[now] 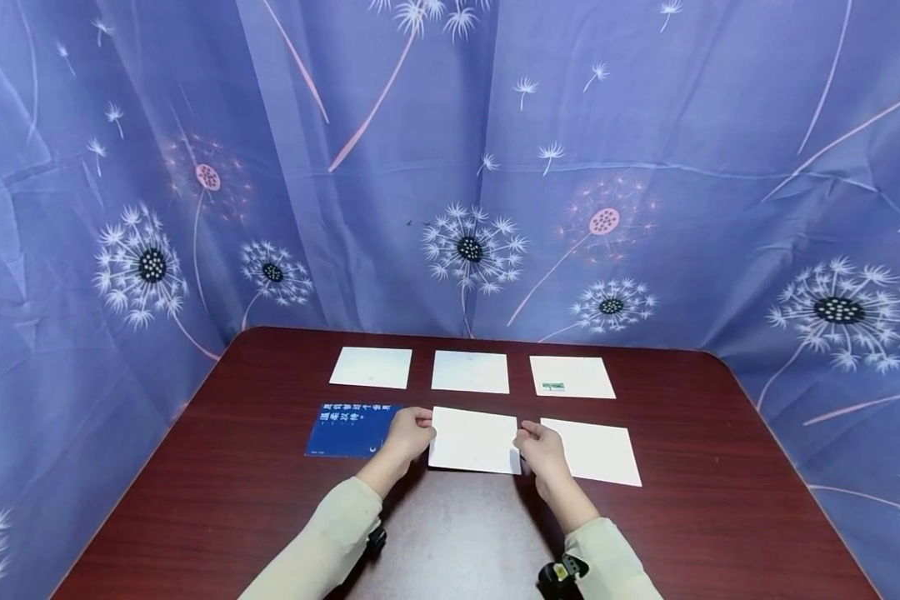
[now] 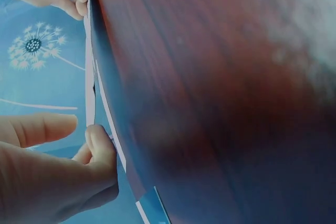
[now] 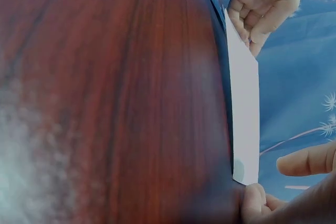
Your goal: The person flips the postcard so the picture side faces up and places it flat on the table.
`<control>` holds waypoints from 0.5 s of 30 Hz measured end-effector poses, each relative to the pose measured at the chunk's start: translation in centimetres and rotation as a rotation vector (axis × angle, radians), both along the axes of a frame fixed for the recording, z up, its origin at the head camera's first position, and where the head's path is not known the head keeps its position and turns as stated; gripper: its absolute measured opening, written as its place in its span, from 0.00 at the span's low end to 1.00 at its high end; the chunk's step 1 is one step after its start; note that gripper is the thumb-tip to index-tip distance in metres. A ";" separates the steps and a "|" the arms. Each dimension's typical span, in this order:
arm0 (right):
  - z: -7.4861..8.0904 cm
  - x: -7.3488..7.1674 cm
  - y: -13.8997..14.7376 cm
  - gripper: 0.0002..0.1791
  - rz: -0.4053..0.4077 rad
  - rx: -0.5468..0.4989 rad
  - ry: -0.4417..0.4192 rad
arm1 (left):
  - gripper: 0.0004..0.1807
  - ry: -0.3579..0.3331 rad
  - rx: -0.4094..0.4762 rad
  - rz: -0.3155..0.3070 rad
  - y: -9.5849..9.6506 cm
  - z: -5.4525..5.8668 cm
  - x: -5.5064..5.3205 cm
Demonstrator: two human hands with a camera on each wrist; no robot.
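Note:
A blank-looking white card point(image 1: 472, 442) is held by its two short sides at the middle of the near row. My left hand point(image 1: 407, 435) pinches its left edge, while my right hand point(image 1: 543, 456) pinches the right edge. From the right wrist view, the card point(image 3: 244, 114) stands out as a pale strip between both hands, tilted, with a dark shadow along its lower side. Its lower side looks slightly raised from the table. In the left wrist view the card point(image 2: 90, 77) is seen almost edge-on, the left hand point(image 2: 68, 177) at its lower end.
Left of the held card lies a blue card with white characters point(image 1: 345, 432); to its right, a white card point(image 1: 600, 452). Behind are two white cards point(image 1: 371, 367) point(image 1: 470, 372) and one bearing a small green picture point(image 1: 572, 377). A patterned curtain point(image 1: 450, 167) stands behind the dark red table point(image 1: 217, 500).

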State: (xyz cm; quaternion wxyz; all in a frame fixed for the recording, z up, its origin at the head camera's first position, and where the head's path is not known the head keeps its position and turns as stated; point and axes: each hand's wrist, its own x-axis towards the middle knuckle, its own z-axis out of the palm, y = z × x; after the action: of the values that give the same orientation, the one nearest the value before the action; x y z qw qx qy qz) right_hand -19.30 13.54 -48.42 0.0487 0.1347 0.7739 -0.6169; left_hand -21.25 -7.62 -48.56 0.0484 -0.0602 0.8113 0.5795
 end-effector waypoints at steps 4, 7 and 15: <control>0.0 -0.2 -0.1 0.27 -0.003 -0.007 -0.003 | 0.18 0.004 -0.031 -0.024 0.0 0.1 0.1; 0.1 -0.3 -0.2 0.27 -0.001 -0.011 0.003 | 0.18 -0.001 -0.012 -0.047 0.0 0.2 0.2; 0.3 0.0 0.2 0.28 0.001 0.029 0.004 | 0.15 -0.009 -0.021 -0.044 0.5 0.3 0.2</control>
State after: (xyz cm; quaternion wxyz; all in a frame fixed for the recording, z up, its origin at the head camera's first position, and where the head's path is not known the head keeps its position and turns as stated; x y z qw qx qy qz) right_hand -19.27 13.71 -48.15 0.0452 0.1338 0.7829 -0.6060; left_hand -21.05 -7.17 -48.22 0.0643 -0.0457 0.8183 0.5694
